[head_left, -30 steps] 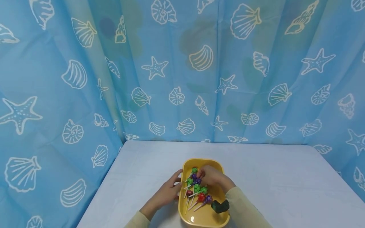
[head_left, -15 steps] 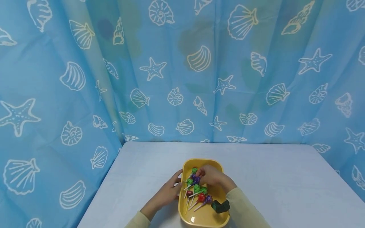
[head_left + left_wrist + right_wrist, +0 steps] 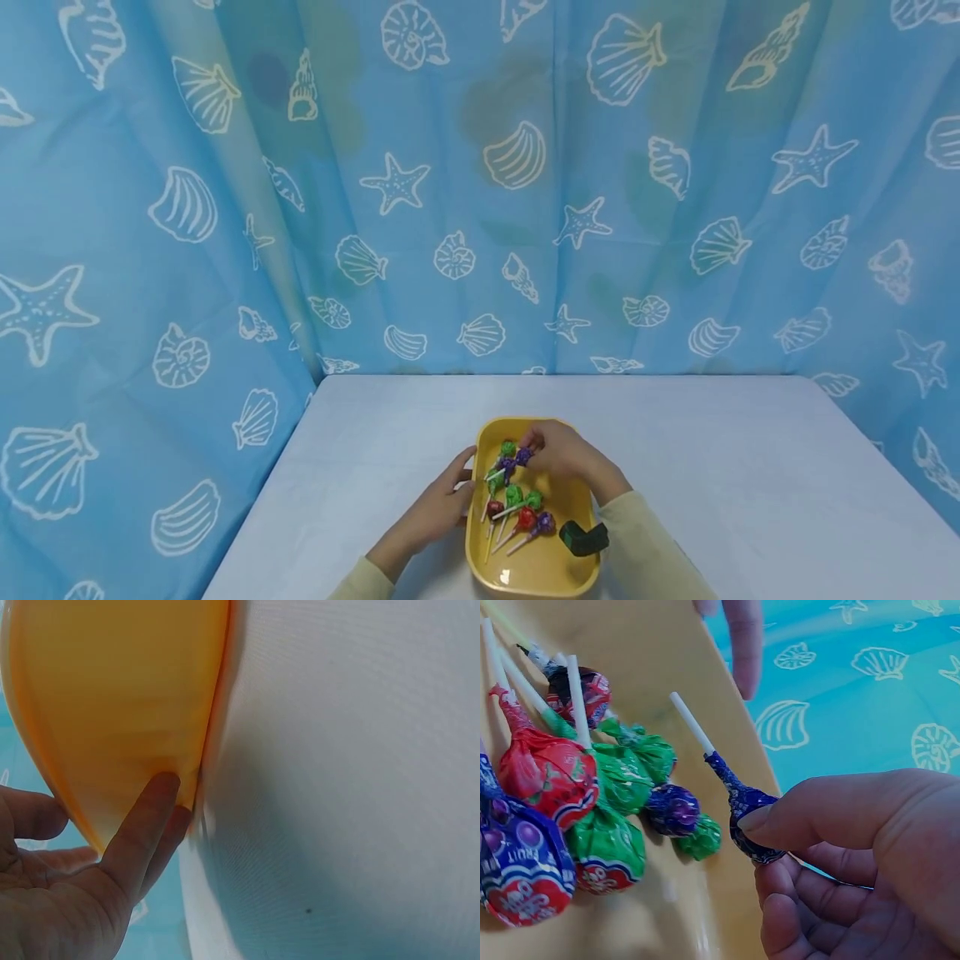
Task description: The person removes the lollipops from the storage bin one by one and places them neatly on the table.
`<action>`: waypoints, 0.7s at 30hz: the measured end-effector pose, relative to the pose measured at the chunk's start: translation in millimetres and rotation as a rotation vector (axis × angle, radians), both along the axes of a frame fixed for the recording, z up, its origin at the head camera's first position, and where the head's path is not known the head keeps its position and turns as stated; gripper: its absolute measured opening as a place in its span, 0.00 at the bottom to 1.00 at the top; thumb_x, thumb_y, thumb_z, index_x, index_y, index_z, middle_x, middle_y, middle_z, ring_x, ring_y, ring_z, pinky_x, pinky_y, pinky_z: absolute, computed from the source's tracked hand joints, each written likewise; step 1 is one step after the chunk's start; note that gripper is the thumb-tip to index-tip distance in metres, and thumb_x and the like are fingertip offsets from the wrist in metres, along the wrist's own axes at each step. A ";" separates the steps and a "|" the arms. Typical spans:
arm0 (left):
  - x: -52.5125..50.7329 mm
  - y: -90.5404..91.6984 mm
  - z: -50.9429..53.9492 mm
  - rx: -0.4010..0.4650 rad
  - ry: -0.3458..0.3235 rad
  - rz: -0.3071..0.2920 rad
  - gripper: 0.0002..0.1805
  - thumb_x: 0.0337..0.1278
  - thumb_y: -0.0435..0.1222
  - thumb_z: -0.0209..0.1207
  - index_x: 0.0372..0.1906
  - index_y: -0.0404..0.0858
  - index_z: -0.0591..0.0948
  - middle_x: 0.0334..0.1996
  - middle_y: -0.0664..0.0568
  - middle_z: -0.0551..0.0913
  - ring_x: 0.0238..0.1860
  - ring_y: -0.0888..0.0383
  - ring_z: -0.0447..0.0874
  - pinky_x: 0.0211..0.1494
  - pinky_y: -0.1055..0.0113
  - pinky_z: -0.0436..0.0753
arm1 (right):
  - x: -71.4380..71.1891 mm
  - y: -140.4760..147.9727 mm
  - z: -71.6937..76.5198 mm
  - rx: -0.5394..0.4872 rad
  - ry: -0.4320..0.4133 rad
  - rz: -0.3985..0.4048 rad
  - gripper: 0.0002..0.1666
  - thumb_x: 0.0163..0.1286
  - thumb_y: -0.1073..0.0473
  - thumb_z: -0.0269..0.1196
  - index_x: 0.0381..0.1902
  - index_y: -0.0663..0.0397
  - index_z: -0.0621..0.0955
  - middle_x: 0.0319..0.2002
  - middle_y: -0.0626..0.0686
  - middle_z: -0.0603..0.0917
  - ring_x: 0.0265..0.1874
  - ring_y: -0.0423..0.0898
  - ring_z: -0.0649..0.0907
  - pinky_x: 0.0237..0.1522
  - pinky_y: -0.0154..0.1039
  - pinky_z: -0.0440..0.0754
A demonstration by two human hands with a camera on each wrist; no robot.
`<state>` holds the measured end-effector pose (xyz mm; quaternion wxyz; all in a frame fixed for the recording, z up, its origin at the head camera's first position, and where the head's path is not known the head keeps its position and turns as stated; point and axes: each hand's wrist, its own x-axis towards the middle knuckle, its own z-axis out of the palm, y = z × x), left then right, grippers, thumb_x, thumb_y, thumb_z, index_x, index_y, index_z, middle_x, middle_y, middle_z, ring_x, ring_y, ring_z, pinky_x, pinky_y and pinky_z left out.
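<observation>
In the right wrist view my right hand pinches a purple-wrapped lollipop by its head, between thumb and fingers, its white stick pointing up and left. The head view has this hand over the far right part of the yellow tray. My left hand rests against the tray's left side; in the left wrist view its straight fingers touch the outer wall of the tray. Green, red and purple lollipops lie in the tray.
A dark green object is at the tray's right side, beside my right sleeve. White cloth covers the table. Behind and to the left hangs a blue curtain with shell prints.
My right hand has lifted a purple lollipop slightly away from the others beside it. My left hand keeps its place on the tray's side. The head view has shifted a little.
</observation>
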<state>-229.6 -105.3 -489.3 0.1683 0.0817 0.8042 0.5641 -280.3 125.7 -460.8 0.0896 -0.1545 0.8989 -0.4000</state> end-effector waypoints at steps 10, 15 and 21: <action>-0.3 0.4 0.3 0.003 -0.002 0.007 0.33 0.77 0.34 0.46 0.81 0.41 0.55 0.68 0.29 0.68 0.58 0.35 0.79 0.43 0.53 0.91 | 4.4 11.9 6.4 -0.075 0.002 -0.075 0.12 0.56 0.71 0.69 0.39 0.61 0.82 0.32 0.50 0.80 0.32 0.46 0.78 0.37 0.40 0.84; -0.8 0.5 -0.2 -0.007 0.000 0.010 0.33 0.76 0.34 0.47 0.81 0.41 0.55 0.67 0.29 0.69 0.58 0.35 0.80 0.43 0.53 0.91 | 7.3 16.0 7.9 -0.096 0.005 -0.092 0.13 0.57 0.71 0.70 0.41 0.61 0.82 0.33 0.50 0.80 0.33 0.46 0.77 0.38 0.40 0.84; -0.7 0.7 -3.2 -0.004 -0.011 0.013 0.33 0.76 0.34 0.47 0.81 0.42 0.56 0.66 0.30 0.70 0.58 0.36 0.80 0.43 0.53 0.91 | 15.0 25.6 12.0 -0.133 0.012 -0.108 0.16 0.58 0.69 0.70 0.44 0.64 0.82 0.35 0.51 0.81 0.35 0.47 0.78 0.40 0.41 0.85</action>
